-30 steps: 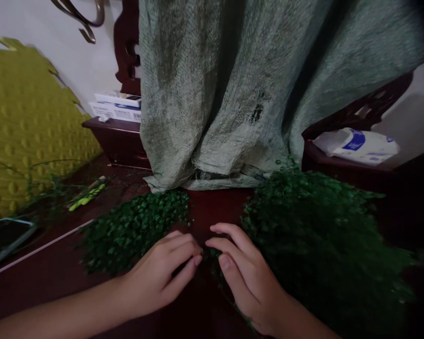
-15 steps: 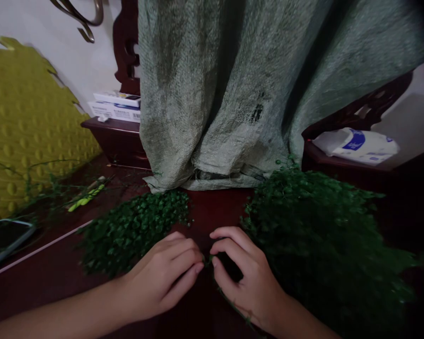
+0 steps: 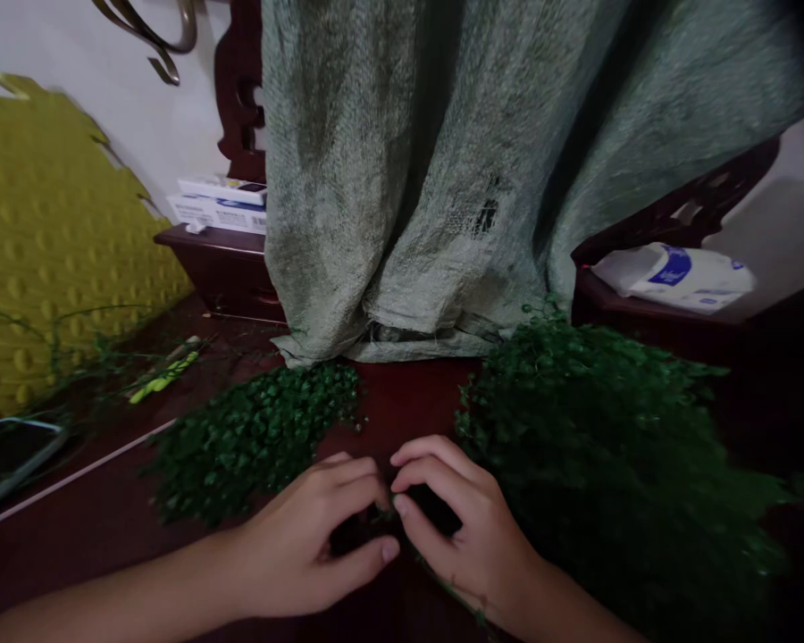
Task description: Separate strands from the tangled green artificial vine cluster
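Note:
My left hand (image 3: pixel 314 527) is open, its thumb spread away from the curled fingers, close to the tips of my right hand. My right hand (image 3: pixel 459 518) pinches the end of a thin green plant stem (image 3: pixel 465 605), which trails down along the palm to the wrist. A tiny bit of green (image 3: pixel 383 513) shows between the two hands. Beyond my left hand lies a pile of small green leafy sprigs (image 3: pixel 255 442). On the right spreads a bigger, tangled heap of green vines (image 3: pixel 616 464), partly in shadow.
A dark red wooden surface (image 3: pixel 412 393) lies under everything. Behind it hangs a grey-green woven sack (image 3: pixel 348 179). Left are a yellow foam mat (image 3: pixel 54 241), a yellow-green-handled tool (image 3: pixel 164 378), a phone-like object (image 3: pixel 20 455) and white boxes (image 3: pixel 221 210). A tissue pack (image 3: pixel 683 275) rests at right.
My left thumb has moved away from its fingers, so the left hand's pinch has opened. My right hand has shifted slightly left, still pinching.

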The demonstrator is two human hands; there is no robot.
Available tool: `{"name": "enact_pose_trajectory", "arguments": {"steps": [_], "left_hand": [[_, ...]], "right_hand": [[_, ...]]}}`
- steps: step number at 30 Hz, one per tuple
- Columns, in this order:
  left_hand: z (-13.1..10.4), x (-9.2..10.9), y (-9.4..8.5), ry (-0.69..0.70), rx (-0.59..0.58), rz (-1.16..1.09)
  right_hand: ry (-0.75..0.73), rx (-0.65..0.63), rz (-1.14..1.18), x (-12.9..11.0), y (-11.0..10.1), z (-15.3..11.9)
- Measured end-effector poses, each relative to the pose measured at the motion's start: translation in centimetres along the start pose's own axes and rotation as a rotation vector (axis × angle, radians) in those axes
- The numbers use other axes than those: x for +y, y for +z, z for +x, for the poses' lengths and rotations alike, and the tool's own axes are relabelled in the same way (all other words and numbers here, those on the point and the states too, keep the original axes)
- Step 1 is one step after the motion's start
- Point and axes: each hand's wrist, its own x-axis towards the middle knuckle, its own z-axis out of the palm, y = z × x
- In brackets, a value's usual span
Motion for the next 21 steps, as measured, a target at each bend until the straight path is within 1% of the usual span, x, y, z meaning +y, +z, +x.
{"name": "enact_pose_trajectory", "arguments": {"steps": [5, 8, 12, 15, 21], "left_hand": [[-0.03, 0.08, 0.32, -0.004, -0.012, -0.086], [-0.09, -0.02, 0.38, -0.005, -0.016, -0.106], [-0.10, -0.10, 0.48, 0.015, -0.012, -0.090], [-0.08, -0.08, 0.62, 0.017, 0.003, -0.065], [-0.03, 0.23, 0.67, 0.056, -0.001, -0.038]], "right_hand": [[-0.029, -0.022, 0.005, 0.00, 0.10, -0.10], [-0.045, -0.052, -0.061, -0.12, 0.04, -0.12], [-0.091, -0.137, -0.176, -0.30, -0.08, -0.05], [-0.131, -0.151, -0.231, -0.48, -0.10, 0.03], [-0.132, -0.202, -0.307, -0.82, 0.04, -0.08]]}}
